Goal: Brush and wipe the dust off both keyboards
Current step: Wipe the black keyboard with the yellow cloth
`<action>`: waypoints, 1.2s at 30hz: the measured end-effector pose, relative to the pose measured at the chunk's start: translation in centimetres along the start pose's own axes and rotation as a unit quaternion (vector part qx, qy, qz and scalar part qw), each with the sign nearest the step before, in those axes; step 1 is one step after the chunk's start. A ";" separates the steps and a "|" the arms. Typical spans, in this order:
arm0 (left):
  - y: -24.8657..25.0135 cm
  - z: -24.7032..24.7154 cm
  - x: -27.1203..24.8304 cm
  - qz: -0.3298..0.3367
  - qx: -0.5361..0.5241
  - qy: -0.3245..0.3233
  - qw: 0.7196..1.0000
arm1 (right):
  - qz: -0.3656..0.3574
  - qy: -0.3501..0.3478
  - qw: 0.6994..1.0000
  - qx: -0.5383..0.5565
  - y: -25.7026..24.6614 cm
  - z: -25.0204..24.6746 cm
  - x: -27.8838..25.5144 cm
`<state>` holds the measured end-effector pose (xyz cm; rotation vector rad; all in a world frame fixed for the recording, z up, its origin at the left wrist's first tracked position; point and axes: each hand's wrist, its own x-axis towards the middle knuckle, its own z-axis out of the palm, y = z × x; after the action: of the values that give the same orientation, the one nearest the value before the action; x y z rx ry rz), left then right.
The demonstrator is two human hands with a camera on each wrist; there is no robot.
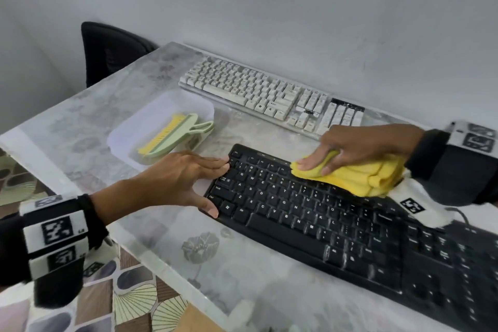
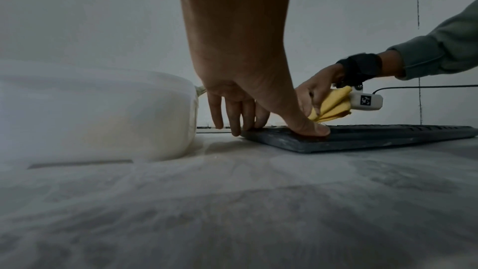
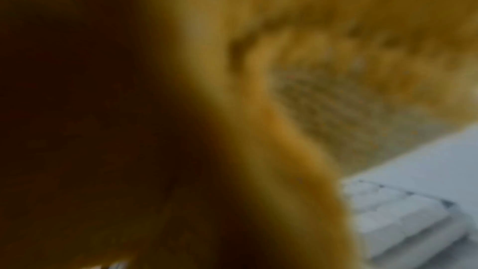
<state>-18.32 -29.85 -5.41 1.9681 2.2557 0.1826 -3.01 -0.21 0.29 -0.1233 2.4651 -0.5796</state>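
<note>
Marbled table (image 1: 151, 105) carries both keyboards. Right hand (image 1: 358, 148) presses a yellow cloth (image 1: 358, 178) onto the black keyboard (image 1: 323, 226), fingers curled over it. Left hand (image 1: 175, 183), fingers spread, steadies its left end.

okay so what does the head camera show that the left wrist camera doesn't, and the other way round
Only the head view shows the white keyboard and the green and yellow brush inside the tub. Only the left wrist view shows the grey-green sleeve on the right arm. Both show the left hand steadying the black keyboard at its end, the right hand pressing the yellow cloth on it, and the translucent tub.
</note>
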 end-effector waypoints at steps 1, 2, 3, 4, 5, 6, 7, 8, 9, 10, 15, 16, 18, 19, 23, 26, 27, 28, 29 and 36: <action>0.1 -0.1 -0.1 -0.001 -0.001 -0.008 1.000 | 0.009 -0.018 1.000 -0.021 0.2 -0.4 -0.6; 0.3 -0.4 -0.2 -0.002 0.001 -0.023 1.000 | 0.014 -0.034 0.998 -0.041 0.2 -0.9 -1.0; 0.6 -0.6 -0.2 -0.007 0.008 -0.038 0.999 | 0.012 -0.039 0.998 -0.054 0.2 -1.4 -1.1; 0.9 -0.9 -0.1 -0.012 0.022 -0.055 0.998 | 0.003 -0.025 0.998 -0.057 -0.2 -1.8 -0.9; 1.0 -0.9 0.1 -0.011 0.046 -0.060 0.997 | -0.009 0.010 0.999 -0.052 -0.7 -2.1 -0.4; 1.1 -1.0 0.1 -0.013 0.052 -0.081 0.995 | -0.026 0.052 0.998 -0.039 -1.2 -2.2 0.2; 1.0 -0.8 0.0 -0.015 0.043 -0.094 0.995 | -0.039 0.090 0.995 -0.026 -1.5 -1.9 1.0; 0.6 -0.6 -0.1 -0.020 0.035 -0.099 0.994 | -0.047 0.111 0.993 -0.016 -1.9 -1.4 1.8; 0.4 -0.4 -0.2 -0.026 0.034 -0.115 0.992 | -0.047 0.113 0.992 -0.007 -2.1 -0.7 2.4; 0.2 -0.3 -0.2 -0.033 0.026 -0.123 0.992 | -0.043 0.104 0.994 0.003 -2.2 0.0 2.6; -0.1 -0.3 -0.1 -0.017 0.040 -0.122 0.992 | -0.006 0.067 0.998 0.010 -0.7 1.7 -0.5; -0.1 -0.3 -0.2 -0.015 0.036 -0.118 0.992 | 0.005 0.052 0.999 0.006 -0.4 1.7 -1.5; 0.0 -0.3 -0.3 -0.017 0.038 -0.124 0.991 | 0.021 0.016 1.000 -0.013 0.2 1.2 -2.9; 0.1 -0.3 -0.4 -0.021 0.038 -0.132 0.990 | 0.025 0.005 0.999 -0.029 0.2 0.8 -3.2; 0.5 0.0 -0.4 -0.024 0.031 -0.138 0.990 | 0.004 0.106 0.994 -0.019 -0.9 -0.5 -1.7; 0.5 0.0 -0.3 -0.035 0.017 -0.108 0.993 | -0.041 0.147 0.988 0.001 -2.3 0.8 1.3; 0.4 -0.1 -0.2 -0.029 0.006 -0.079 0.996 | -0.050 0.131 0.990 -0.011 -2.5 1.3 1.9; 0.4 -0.1 -0.2 -0.014 0.000 -0.050 0.999 | -0.053 0.113 0.992 -0.026 -2.6 1.8 2.1; 0.5 -0.1 -0.2 0.000 -0.001 -0.023 1.000 | -0.053 0.096 0.993 -0.033 -2.5 2.0 2.0; 0.3 0.0 -0.4 -0.044 -0.105 0.021 0.993 | -0.051 0.044 0.997 -0.043 -4.3 -1.7 1.8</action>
<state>-17.97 -30.25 -5.35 1.7703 2.2402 0.4362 -5.64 -3.85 2.50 -0.2638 2.5813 -0.5322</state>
